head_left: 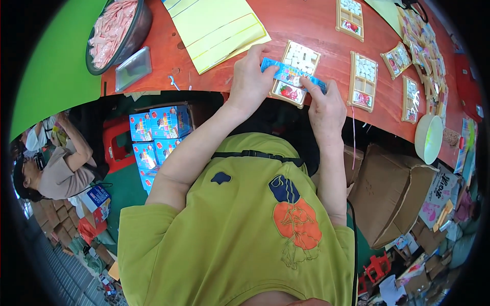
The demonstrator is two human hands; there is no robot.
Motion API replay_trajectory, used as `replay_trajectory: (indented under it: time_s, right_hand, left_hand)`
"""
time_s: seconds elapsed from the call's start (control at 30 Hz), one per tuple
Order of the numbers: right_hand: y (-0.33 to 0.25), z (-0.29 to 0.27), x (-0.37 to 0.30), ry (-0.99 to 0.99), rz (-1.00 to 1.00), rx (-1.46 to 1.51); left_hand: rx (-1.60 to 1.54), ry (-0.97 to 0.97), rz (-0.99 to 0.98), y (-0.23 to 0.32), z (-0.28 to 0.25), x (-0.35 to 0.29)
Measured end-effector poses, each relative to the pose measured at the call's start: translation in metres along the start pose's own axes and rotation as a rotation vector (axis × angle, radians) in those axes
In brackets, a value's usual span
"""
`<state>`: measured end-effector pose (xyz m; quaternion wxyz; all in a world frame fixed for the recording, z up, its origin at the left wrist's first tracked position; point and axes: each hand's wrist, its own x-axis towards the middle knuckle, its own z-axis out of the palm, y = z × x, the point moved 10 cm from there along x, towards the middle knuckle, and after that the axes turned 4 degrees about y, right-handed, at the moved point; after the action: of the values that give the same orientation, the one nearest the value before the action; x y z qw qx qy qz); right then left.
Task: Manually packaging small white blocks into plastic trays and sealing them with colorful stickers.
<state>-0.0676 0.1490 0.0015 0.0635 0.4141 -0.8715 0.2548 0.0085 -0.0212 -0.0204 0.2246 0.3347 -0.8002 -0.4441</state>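
Note:
My left hand (251, 79) pinches the left end of a blue printed strip (290, 75) between thumb and fingers. At the strip's right end, my right hand (328, 109) grips it the same way. The strip lies across the middle of a tan divided tray (287, 47) at the table's near edge, and hides that part of it. Beyond the strip, small white pieces (301, 56) fill the tray's far compartment. A packet with a red strawberry picture (289, 92) shows in its near compartment.
Similar trays stand right (360, 84) and farther back (351, 16). Several packed trays (431, 61) heap at far right, near a pale green bowl (429, 138). A dark basin (135, 38) of pink packets, a clear plastic box (133, 69) and yellow sheets (217, 30) lie left. Another person (61, 166) sits left.

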Motion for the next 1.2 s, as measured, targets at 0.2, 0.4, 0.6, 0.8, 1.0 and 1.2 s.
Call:
replay_trajectory:
  time_s: [0.2, 0.4, 0.6, 0.8, 1.0, 1.2]
  right_hand:
    - [-0.017, -0.007, -0.025, -0.021, 0.023, 0.052]
    - [0.001, 0.007, -0.041, 0.06, 0.33, 0.432]
    - [0.018, 0.028, -0.066, 0.203, 0.499, 0.888]
    - [0.03, 0.052, -0.098, 0.144, 0.731, 1.295]
    - [0.017, 0.058, -0.109, 0.053, 0.785, 1.408]
    - [0.017, 0.061, -0.116, 0.02, 0.744, 1.294]
  left_hand:
    - [-0.1, -0.031, -0.104, -0.025, -0.009, -0.038]
    - [-0.089, 0.038, -0.075, -0.026, -0.016, -0.048]
    - [-0.114, -0.014, -0.105, -0.027, -0.018, -0.06]
    - [-0.413, -0.133, -0.465, -0.056, -0.008, -0.096]
    - [-0.767, -0.177, -0.574, -0.077, 0.017, -0.125]
    - [-0.792, -0.237, -0.703, -0.078, 0.031, -0.134]
